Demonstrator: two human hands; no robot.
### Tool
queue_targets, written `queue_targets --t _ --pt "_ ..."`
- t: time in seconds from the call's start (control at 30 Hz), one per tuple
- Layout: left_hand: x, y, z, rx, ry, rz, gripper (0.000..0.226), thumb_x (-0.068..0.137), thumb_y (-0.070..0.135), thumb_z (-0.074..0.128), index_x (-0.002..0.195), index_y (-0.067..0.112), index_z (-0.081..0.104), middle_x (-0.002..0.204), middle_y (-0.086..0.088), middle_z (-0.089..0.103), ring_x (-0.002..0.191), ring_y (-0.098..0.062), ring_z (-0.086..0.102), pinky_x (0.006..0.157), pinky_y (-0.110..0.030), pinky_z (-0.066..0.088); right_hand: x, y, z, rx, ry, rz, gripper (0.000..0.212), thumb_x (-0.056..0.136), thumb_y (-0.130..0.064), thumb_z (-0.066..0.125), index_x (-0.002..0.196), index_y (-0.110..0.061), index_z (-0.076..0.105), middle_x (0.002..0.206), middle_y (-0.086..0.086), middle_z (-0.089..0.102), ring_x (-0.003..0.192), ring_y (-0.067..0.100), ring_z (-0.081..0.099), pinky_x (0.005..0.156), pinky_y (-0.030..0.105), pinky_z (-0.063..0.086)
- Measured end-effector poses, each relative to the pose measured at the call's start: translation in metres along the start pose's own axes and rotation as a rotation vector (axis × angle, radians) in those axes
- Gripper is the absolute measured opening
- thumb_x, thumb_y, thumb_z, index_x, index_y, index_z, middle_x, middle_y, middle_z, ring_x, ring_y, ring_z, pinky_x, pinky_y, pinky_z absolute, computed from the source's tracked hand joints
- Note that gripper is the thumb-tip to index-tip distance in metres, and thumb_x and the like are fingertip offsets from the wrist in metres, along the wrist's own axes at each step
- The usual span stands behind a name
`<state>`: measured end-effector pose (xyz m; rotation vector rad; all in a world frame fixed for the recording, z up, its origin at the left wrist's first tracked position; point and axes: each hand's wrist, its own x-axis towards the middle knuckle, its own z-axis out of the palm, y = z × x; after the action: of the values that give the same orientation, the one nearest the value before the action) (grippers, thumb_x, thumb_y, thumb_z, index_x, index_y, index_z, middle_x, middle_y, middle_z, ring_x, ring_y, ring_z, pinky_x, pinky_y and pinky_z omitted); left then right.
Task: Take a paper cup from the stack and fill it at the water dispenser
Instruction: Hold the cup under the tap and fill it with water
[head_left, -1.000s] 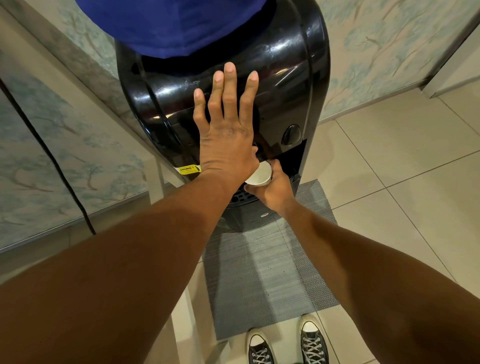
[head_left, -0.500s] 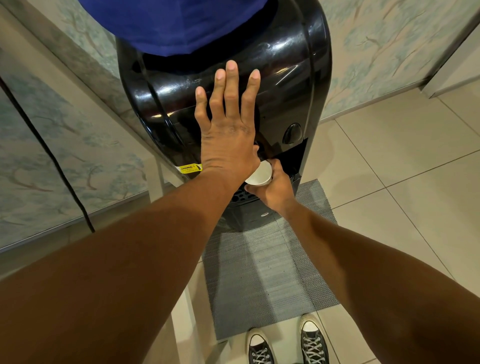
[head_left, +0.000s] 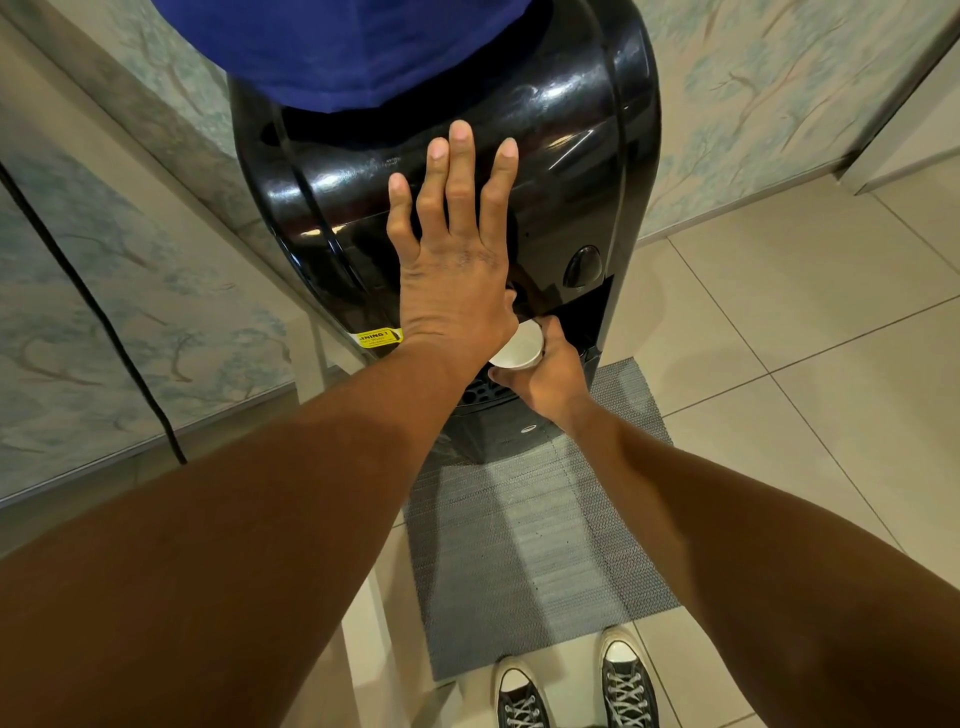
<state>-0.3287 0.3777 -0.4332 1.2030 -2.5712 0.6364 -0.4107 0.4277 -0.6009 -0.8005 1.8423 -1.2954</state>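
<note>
My left arm stretches forward from the lower left, bare to the wrist, forearm straight. My left hand (head_left: 452, 280) lies flat with its back toward me, four fingers (head_left: 460, 171) extended upward and slightly fanned, the little finger lowest on the left; the thumb is tucked out of sight beneath the palm's right edge. My right arm comes in from the lower right, crossing below the left wrist, bare as well. My right hand (head_left: 548, 376) sits lower and just beside the left wrist, curled closed in a grip, knuckles toward me, thumb wrapped across the near side and index finger bent over the top.
</note>
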Motion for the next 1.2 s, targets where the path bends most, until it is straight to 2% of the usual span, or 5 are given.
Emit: queue_targets --t 0.33,0.6,0.77,0.93,1.2 --pt "0.0 -0.004 0.001 -0.022 -0.012 0.028 0.127 0.067 0.058 0.078 0.154 0.016 -0.006 0.162 -0.021 0.006 0.149 -0.037 0.007 0.117 -0.056 0.008 -0.003 -0.005 0.0 0.004 -0.019 0.006 0.072 0.064 -0.014 0.087 0.123 -0.016 0.045 0.108 0.0 0.057 0.102 0.017 0.056 0.083 0.028 0.051" --pt "0.0 -0.007 -0.004 -0.063 -0.076 0.056 0.132 0.068 0.065 0.074 0.153 0.016 -0.013 0.162 -0.022 -0.003 0.149 -0.039 -0.002 0.118 -0.057 0.003 -0.008 -0.007 -0.004 0.015 -0.026 0.017 0.072 0.067 -0.007 0.085 0.125 -0.01 0.044 0.109 0.004 0.055 0.097 0.017 0.053 0.056 0.002 0.043" --pt "0.001 -0.008 -0.007 -0.073 -0.107 0.064 0.13 0.07 0.063 0.074 0.154 0.015 -0.014 0.162 -0.022 -0.006 0.149 -0.039 -0.005 0.118 -0.058 0.002 -0.014 -0.004 -0.006 -0.012 -0.043 0.0 0.075 0.066 -0.008 0.086 0.128 -0.012 0.044 0.112 0.0 0.053 0.102 0.016 0.051 0.062 0.0 0.041" --pt "0.001 -0.008 -0.012 -0.101 -0.127 0.067 0.122 0.075 0.063 0.067 0.155 0.016 -0.012 0.162 -0.022 -0.007 0.149 -0.039 -0.005 0.118 -0.058 0.002 -0.028 0.005 -0.012 -0.091 -0.082 -0.008 0.077 0.063 -0.016 0.088 0.126 -0.022 0.043 0.116 -0.002 0.053 0.108 0.018 0.051 0.078 0.02 0.044" --pt "-0.001 -0.013 -0.024 -0.189 -0.162 0.088 0.1 0.087 0.048 0.053 0.157 0.016 -0.01 0.162 -0.021 -0.013 0.149 -0.036 -0.009 0.117 -0.056 -0.004 -0.061 -0.012 -0.031 -0.158 -0.148 -0.027 0.081 0.058 -0.023 0.09 0.124 -0.028 0.044 0.109 -0.012 0.055 0.106 0.013 0.053 0.077 0.015 0.043"
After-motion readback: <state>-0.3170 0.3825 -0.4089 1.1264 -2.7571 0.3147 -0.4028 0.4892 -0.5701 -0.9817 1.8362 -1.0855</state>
